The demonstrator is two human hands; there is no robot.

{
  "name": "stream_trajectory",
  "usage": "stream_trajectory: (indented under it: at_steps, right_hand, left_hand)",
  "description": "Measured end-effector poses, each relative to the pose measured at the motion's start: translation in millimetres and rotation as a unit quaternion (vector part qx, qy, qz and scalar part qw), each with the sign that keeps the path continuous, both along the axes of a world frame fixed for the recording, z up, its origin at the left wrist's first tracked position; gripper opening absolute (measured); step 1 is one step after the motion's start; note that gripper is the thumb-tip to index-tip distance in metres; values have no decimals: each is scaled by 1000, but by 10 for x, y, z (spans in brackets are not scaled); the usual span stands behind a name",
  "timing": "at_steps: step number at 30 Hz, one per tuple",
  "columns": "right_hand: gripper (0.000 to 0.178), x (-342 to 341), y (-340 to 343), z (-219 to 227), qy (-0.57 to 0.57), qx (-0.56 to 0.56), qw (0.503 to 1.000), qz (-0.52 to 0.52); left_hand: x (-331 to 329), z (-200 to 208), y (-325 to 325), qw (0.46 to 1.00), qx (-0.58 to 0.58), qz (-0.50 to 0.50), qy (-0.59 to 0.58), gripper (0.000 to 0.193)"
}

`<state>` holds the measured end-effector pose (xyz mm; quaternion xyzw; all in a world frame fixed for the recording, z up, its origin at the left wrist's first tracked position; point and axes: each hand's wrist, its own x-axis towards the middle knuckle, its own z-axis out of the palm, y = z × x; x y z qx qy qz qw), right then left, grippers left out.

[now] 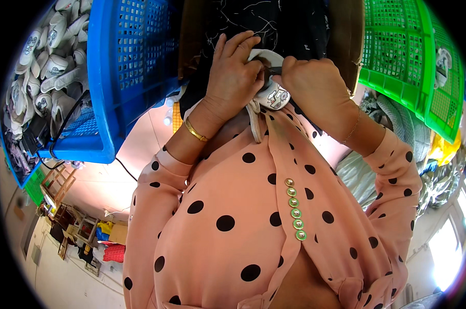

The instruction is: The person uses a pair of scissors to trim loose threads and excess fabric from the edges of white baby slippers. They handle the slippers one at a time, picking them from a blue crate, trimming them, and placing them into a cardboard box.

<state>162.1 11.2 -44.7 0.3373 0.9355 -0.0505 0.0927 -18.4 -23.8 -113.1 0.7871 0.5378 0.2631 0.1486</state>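
A small white shoe upper [275,97] with a printed drawing is held up in front of my chest, over my lap. My left hand [234,74] grips its left side, thumb and forefinger bent round it and the other fingers raised. A pale strap [254,121] dangles below that hand. From the right, my right hand [320,85] presses against the shoe with curled fingers. A dark sliver [277,70] shows at its fingertips, too small and covered to name. The inside of the shoe is mostly hidden by my hands.
On my left stands a blue plastic crate [101,92], beside a heap of similar white shoe uppers [55,67]. A green basket [397,62] is on my right, with a cardboard edge [348,46] before it. Loose threads [264,26] lie on dark cloth ahead.
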Motion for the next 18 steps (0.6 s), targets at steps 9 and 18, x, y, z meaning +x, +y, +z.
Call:
stream_trajectory:
  at_steps: [9,18]
  right_hand:
    - [33,-9,92,-56,-8,-26,1000,-13]
    - [45,321,189,-74,156,-195,956,-156]
  left_hand:
    - [-179,161,17,993,-65,-74,-67,7]
    - [-774,468,-28,988,-54,118,-81,19]
